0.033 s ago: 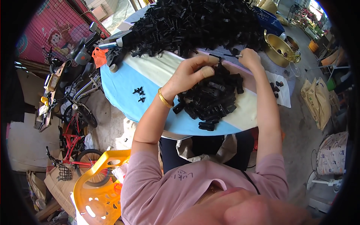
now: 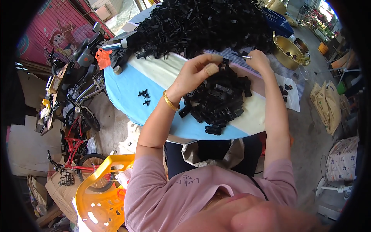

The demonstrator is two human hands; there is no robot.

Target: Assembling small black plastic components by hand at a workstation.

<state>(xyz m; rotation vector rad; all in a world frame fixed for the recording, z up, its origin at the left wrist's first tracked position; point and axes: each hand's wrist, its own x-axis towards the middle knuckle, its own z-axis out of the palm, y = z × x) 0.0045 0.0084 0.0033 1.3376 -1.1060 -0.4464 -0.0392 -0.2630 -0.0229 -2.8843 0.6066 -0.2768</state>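
My left hand is curled over the near pile of black plastic parts and pinches one black part at its fingertips. A gold bangle sits on that wrist. Just to the right, my right hand pinches a small metal pin, its tip pointing toward the left hand. Both hands hover over the round table, which has a blue, cream and pink cover. A big heap of the same black parts fills the far side. Three stray parts lie to the left.
A gold metal basin and a blue crate sit at the far right. A white cloth carries a few parts. Bicycles and a yellow plastic chair stand left of the table, and sacks lie to its right.
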